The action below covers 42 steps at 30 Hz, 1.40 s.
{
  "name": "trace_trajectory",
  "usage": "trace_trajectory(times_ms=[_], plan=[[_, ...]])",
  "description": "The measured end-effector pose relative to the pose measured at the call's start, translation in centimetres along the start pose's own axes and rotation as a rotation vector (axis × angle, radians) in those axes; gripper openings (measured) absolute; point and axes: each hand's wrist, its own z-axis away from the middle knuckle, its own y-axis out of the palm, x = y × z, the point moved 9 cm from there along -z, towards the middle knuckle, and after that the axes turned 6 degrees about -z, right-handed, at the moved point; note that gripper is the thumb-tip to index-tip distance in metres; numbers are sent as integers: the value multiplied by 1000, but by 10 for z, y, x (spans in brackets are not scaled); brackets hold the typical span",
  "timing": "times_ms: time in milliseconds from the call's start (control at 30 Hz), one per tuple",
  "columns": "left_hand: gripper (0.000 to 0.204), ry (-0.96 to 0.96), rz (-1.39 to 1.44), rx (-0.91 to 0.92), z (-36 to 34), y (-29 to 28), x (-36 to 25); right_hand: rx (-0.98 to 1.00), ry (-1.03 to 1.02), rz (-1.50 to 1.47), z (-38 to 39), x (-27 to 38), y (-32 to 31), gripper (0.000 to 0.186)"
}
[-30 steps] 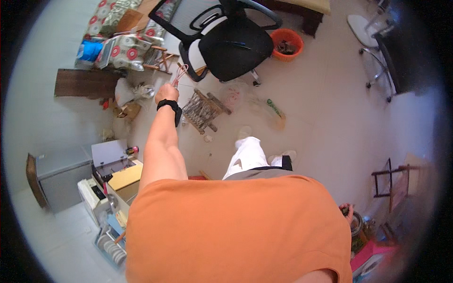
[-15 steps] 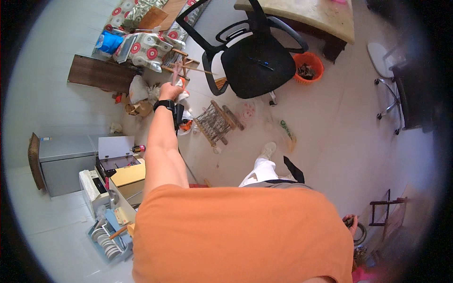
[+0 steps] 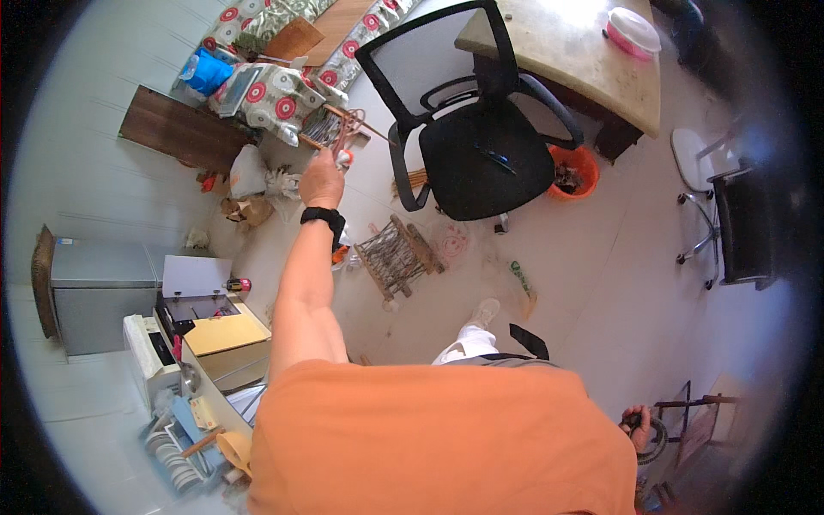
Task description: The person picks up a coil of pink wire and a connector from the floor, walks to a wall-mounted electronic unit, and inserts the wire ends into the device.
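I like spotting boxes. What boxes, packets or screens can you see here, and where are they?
Cardboard box: lower left, by the white shelf; flat tan top, rectangular.
Paper bag: on the floor by the wall, left of the raised left hand; brown, crumpled.
Plastic bag: just above it; white, bulging.
Screens: none in view.

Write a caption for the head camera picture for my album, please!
Left hand raised, holding a thin reddish tool near a black office chair; right hand low beside the orange shirt.
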Motion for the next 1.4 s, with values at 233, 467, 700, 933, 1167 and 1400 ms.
trace_trajectory(times_ms=[233, 467, 700, 933, 1167, 1400], plan=[[21, 88, 182, -133, 11, -40, -38, -30, -106, 332, -30, 46, 213, 18], [21, 266, 473, -207, 76, -105, -77, 529, -475, 808, -48, 37, 468, 31], [22, 408, 984, 174, 135, -109, -127, 858, -175, 687, -74, -43, 564, 43], [24, 395, 1197, 298, 158, -84, -134, 847, -19, 924, -77, -83, 547, 14], [16, 283, 1529, 513, 187, -24, -149, 629, 282, 504, -98, -108, 493, 23], [22, 287, 1609, 666, 215, 21, -165, 755, 506, 288, -90, -134, 488, 35]])
